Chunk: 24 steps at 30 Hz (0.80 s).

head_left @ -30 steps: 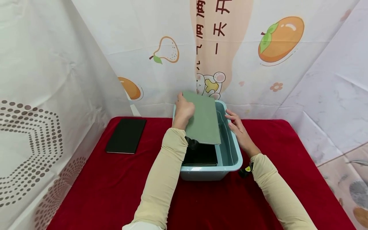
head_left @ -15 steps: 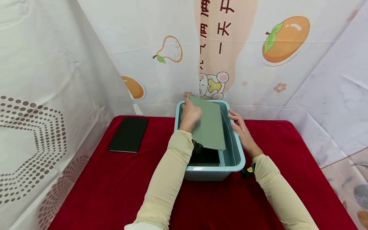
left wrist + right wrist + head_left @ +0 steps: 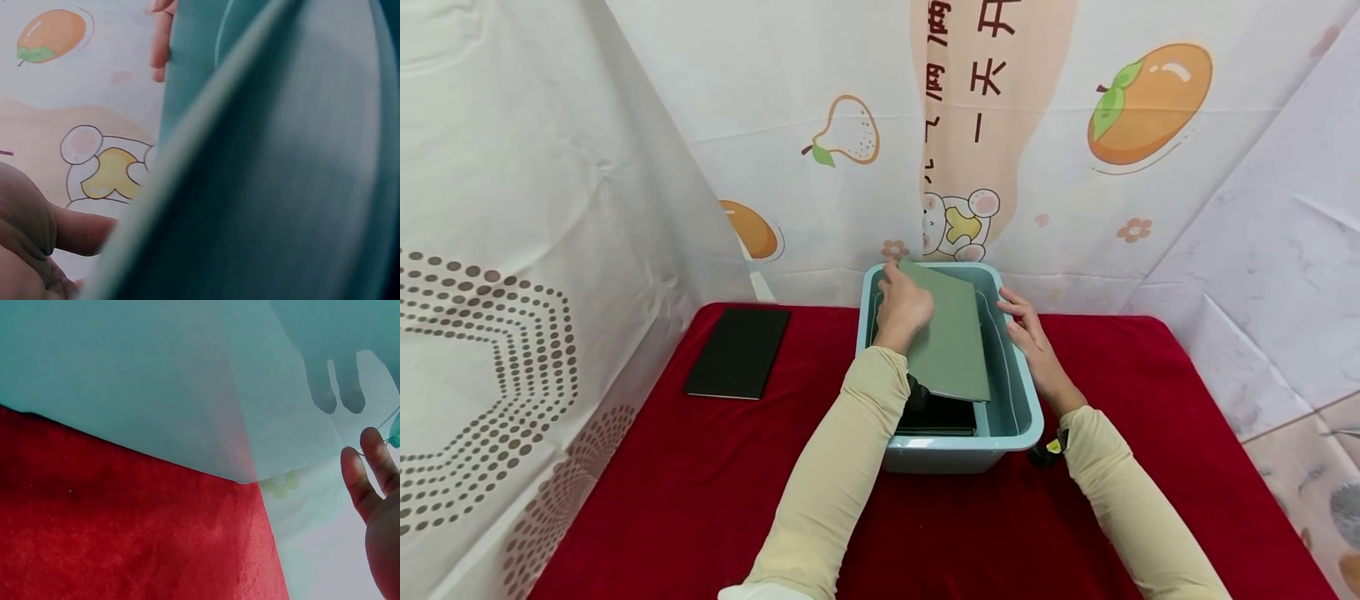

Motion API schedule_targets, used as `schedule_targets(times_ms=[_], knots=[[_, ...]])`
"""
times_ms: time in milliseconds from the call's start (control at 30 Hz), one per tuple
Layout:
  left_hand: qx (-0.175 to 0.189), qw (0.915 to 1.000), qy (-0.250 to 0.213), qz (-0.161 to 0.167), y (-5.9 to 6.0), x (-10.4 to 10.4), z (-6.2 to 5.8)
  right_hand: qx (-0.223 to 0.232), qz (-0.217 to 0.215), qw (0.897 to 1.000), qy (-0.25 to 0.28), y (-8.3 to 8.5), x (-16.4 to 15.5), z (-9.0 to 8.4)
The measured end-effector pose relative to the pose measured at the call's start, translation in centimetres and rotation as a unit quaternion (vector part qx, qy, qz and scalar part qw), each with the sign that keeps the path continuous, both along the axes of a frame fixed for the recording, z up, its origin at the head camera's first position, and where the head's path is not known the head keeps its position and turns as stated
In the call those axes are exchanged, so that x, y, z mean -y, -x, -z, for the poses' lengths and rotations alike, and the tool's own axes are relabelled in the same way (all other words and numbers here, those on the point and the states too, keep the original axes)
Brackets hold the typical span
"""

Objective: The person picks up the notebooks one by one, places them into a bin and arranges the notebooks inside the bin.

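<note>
Right hand [image 3: 1032,343] rests with straight fingers on the bin's [image 3: 1025,421] right rim. Left hand [image 3: 902,306] grips the green book [image 3: 953,342], tilted inside the bin above a dark book [image 3: 942,416]. Another black book [image 3: 738,352] lies well left of the bin.

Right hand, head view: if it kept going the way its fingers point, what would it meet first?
Probably the green notebook. The right hand lies at the blue tub rim, fingers pointing inward toward the book's near edge. Depth is unclear, so it might pass just under it.
</note>
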<state>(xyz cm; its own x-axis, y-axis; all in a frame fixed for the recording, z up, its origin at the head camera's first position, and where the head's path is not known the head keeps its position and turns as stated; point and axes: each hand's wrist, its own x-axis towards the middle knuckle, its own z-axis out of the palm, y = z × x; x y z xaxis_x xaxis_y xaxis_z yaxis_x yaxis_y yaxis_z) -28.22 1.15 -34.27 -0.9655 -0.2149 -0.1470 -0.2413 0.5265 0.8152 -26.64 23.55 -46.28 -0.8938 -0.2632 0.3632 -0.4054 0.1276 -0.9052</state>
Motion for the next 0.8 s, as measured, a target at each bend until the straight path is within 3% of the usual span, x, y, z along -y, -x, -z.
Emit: schedule_targets(times_ms=[433, 800], knots=[[0.031, 0.9991, 0.02, 0.022, 0.1, 0.1, 1.0, 0.0, -0.009, 1.0, 0.025, 0.0, 0.1, 0.1], [0.057, 0.9971, 0.05, 0.006, 0.1, -0.5, 1.9, 0.006, -0.002, 1.0, 0.014, -0.3, 0.2, 0.1]])
